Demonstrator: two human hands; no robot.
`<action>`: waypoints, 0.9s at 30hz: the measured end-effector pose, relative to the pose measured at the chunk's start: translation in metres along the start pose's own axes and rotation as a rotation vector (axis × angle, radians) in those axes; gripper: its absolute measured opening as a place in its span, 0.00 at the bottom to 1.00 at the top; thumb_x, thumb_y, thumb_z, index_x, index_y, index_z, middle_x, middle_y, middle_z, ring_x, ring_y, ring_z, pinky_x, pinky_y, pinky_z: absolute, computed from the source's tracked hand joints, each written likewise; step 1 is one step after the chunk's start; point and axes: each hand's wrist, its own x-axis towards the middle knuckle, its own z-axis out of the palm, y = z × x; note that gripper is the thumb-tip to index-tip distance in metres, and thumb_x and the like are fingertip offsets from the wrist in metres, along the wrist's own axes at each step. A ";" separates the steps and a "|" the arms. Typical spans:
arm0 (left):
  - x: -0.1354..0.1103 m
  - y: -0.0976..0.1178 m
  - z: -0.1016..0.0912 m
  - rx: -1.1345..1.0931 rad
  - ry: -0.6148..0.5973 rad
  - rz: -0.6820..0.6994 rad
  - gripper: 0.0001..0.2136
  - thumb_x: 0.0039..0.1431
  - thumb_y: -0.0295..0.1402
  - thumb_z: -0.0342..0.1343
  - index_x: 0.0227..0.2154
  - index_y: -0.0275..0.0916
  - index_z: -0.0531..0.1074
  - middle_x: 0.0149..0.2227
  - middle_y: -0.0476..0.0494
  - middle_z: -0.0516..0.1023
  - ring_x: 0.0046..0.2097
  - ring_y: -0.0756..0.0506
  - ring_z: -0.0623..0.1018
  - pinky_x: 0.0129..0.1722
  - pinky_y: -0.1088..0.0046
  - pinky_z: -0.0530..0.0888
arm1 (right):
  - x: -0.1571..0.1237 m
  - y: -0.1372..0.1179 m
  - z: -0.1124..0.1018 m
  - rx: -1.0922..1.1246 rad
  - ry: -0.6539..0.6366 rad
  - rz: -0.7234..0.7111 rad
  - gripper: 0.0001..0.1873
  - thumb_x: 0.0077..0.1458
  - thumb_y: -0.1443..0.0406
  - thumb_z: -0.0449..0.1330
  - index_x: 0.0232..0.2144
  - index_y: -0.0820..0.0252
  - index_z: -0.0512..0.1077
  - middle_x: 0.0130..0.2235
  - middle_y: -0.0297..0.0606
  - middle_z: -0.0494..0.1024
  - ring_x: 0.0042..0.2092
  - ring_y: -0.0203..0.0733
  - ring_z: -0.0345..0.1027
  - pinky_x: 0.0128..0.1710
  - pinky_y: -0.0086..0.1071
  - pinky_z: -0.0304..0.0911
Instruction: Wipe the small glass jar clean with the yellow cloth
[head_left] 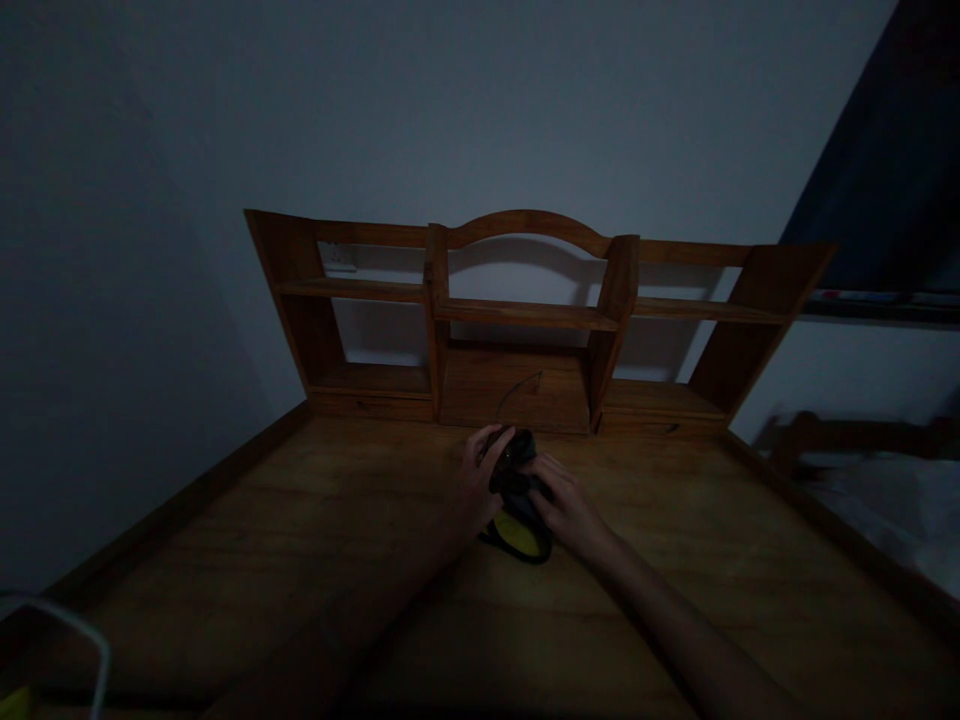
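Note:
In the dim light, both hands are close together over the middle of the wooden desk. My left hand point(482, 480) is closed round a small black object point(523, 446), whose kind is too dark to make out. A thin dark cord point(517, 387) rises from near it toward the shelf. My right hand point(556, 492) presses its fingers against the near right side of the black things. Beneath the hands lies a black case with a yellow lining point(519, 536), its yellow inside facing up. The fingers partly hide where the object and the case meet.
A wooden shelf unit point(525, 317) with several compartments stands along the desk's back edge, against the wall. Raised rims edge the wooden desk point(337, 520). A pale cable point(82, 625) curves at the lower left, beside something yellow point(15, 703). A wall socket point(339, 257) shows behind the shelf.

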 end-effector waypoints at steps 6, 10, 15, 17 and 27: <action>-0.002 -0.001 0.005 -0.032 0.014 -0.033 0.31 0.54 0.23 0.56 0.60 0.45 0.57 0.57 0.39 0.59 0.59 0.42 0.66 0.57 0.61 0.69 | -0.001 0.007 0.001 0.122 0.099 0.176 0.04 0.51 0.69 0.62 0.32 0.57 0.72 0.37 0.36 0.74 0.42 0.44 0.68 0.42 0.35 0.63; 0.000 -0.002 0.006 -0.047 0.105 -0.126 0.32 0.49 0.25 0.61 0.58 0.43 0.59 0.55 0.39 0.62 0.56 0.41 0.68 0.55 0.60 0.71 | 0.002 0.009 -0.001 0.399 0.277 0.420 0.08 0.47 0.62 0.68 0.29 0.58 0.75 0.31 0.34 0.76 0.35 0.42 0.70 0.34 0.31 0.64; 0.004 0.004 0.001 -0.064 0.147 -0.195 0.35 0.43 0.25 0.65 0.57 0.43 0.59 0.54 0.40 0.63 0.57 0.40 0.67 0.57 0.57 0.69 | 0.009 0.012 -0.012 0.825 0.534 0.558 0.12 0.46 0.60 0.69 0.34 0.57 0.77 0.36 0.35 0.79 0.34 0.40 0.72 0.35 0.30 0.66; 0.004 0.007 0.001 -0.084 0.126 -0.194 0.36 0.44 0.27 0.66 0.57 0.44 0.59 0.55 0.41 0.63 0.58 0.40 0.67 0.58 0.57 0.67 | 0.009 0.014 -0.013 0.957 0.510 0.573 0.13 0.48 0.60 0.68 0.38 0.56 0.77 0.38 0.36 0.79 0.36 0.40 0.72 0.37 0.31 0.67; -0.004 0.010 0.003 -0.162 -0.136 -0.062 0.40 0.46 0.26 0.65 0.61 0.48 0.54 0.58 0.42 0.59 0.61 0.41 0.63 0.61 0.60 0.66 | 0.005 0.019 -0.005 0.884 0.323 0.556 0.21 0.47 0.62 0.69 0.45 0.55 0.74 0.45 0.39 0.78 0.45 0.47 0.72 0.46 0.37 0.68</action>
